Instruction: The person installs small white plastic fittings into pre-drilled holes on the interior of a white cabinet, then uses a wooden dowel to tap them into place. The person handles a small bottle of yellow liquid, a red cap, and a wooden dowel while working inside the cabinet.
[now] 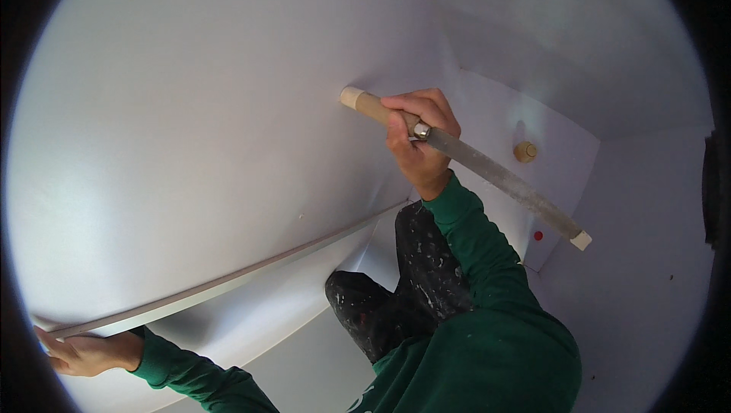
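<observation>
My right hand [422, 135] is closed around the wooden handle of a long, flat-bladed tool like a file [502, 178], with a shiny metal collar between handle and blade. Its pale butt end touches or nearly touches the large white panel [190, 124]. The scuffed grey blade slants down to the right, ending in a whitish cap or wrap. Far to the left, my left hand [95, 354] grips the end of a long, narrow board [228, 280] along the panel's lower edge. Some of its fingers are cut off by the dark rim of the picture.
White surfaces meet in a corner at right. A round tan knob [525, 152] and a small red dot [538, 236] show on the white surface past the blade. My paint-spattered dark trousers [426, 261] are bent below. Something black [710, 188] stands at the right rim.
</observation>
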Demonstrator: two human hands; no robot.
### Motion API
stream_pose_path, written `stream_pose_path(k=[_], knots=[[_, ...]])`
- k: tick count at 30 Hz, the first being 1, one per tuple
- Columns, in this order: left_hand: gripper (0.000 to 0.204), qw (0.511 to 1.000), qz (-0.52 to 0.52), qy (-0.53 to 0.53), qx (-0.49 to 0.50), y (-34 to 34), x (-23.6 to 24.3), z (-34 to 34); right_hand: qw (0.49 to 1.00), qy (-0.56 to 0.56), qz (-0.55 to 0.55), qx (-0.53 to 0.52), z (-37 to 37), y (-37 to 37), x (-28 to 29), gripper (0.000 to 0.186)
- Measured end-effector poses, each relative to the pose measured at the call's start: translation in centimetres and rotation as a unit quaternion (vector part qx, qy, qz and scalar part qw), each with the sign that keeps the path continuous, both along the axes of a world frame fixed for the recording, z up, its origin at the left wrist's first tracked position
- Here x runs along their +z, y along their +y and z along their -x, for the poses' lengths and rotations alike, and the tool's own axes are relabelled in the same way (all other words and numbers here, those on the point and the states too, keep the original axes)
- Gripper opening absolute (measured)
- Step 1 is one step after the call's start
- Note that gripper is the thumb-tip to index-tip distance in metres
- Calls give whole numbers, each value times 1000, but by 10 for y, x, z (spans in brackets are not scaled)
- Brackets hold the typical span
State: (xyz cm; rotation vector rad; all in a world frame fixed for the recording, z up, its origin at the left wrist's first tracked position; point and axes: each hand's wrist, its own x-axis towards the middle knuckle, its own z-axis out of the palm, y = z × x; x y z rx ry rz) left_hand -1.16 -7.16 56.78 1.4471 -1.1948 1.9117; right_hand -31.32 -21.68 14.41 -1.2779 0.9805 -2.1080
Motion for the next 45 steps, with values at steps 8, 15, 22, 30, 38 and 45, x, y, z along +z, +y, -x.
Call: stream_pose_path(k=[8, 15, 22, 30, 38, 45], knots=[[96, 1000, 11, 10, -3, -4, -4, 9, 1000, 10, -13, 4, 0, -2, 1, 15], [106, 999, 16, 41, -29, -1, 2, -2, 1000, 0, 1, -26, -2, 1, -1, 16], [105, 993, 33, 79, -75, -9, -7, 11, 1000, -1, -3, -23, -2, 5, 3, 17], [105, 994, 23, 71, -84, -5, -4, -2, 999, 11, -7, -31, 4, 7, -1, 18], [66, 985, -45, -113, -121, 6, -4, -23, 989, 31, -101, -107, 25, 75, -36, 25], [12, 914, -37, 116, -387, -8, 0, -34, 993, -2, -80, 87, -7, 106, -25, 33]])
